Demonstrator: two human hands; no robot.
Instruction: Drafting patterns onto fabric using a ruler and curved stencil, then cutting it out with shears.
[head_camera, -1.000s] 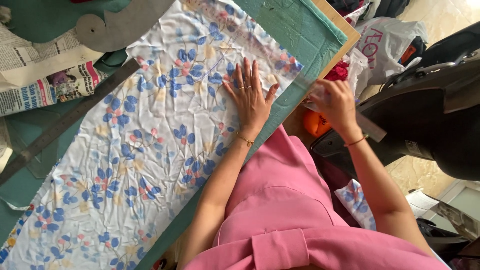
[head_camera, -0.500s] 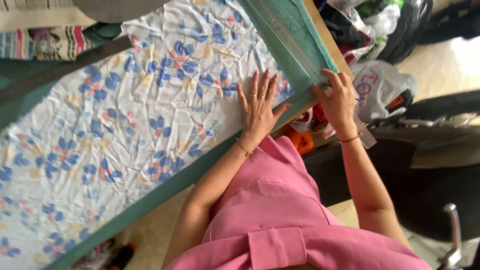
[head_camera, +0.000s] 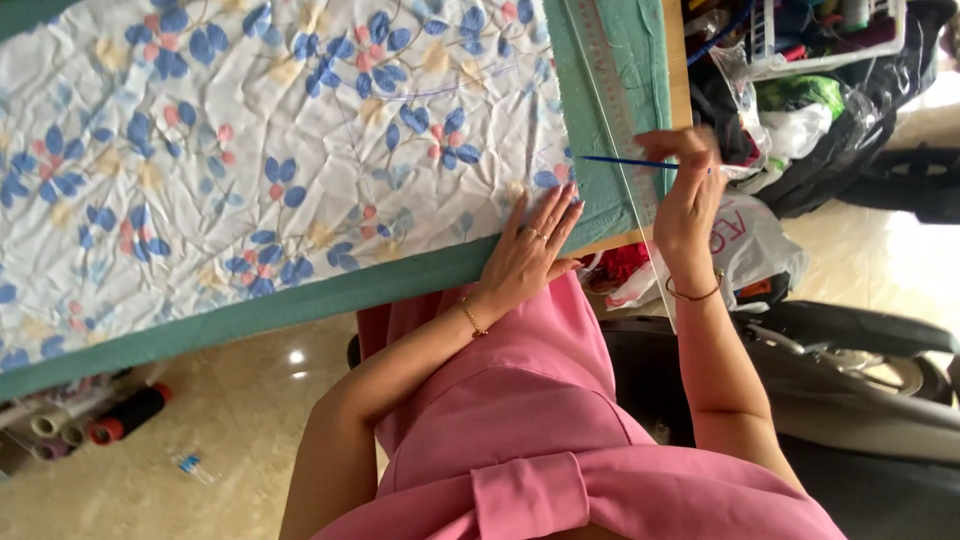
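A white cloth with blue and red flowers (head_camera: 280, 150) lies spread on a table with a green cover (head_camera: 330, 295). My left hand (head_camera: 528, 255) lies flat with fingers apart on the cloth's near corner, by the table edge. My right hand (head_camera: 685, 195) holds a thin blue pen (head_camera: 625, 161), its tip pointing at the cloth's edge. The hand rests on a long clear ruler (head_camera: 625, 130) that lies along the green cover beside the cloth. I wear pink clothing (head_camera: 540, 420).
Plastic bags and a white basket of odds and ends (head_camera: 800, 60) are piled to the right of the table. A dark scooter (head_camera: 860, 370) stands at lower right. Spools of thread (head_camera: 110, 420) lie on the tiled floor under the table.
The view has swung left and closer. My right hand has come up onto the ruler and now holds a blue pen. My left hand stays flat on the cloth.
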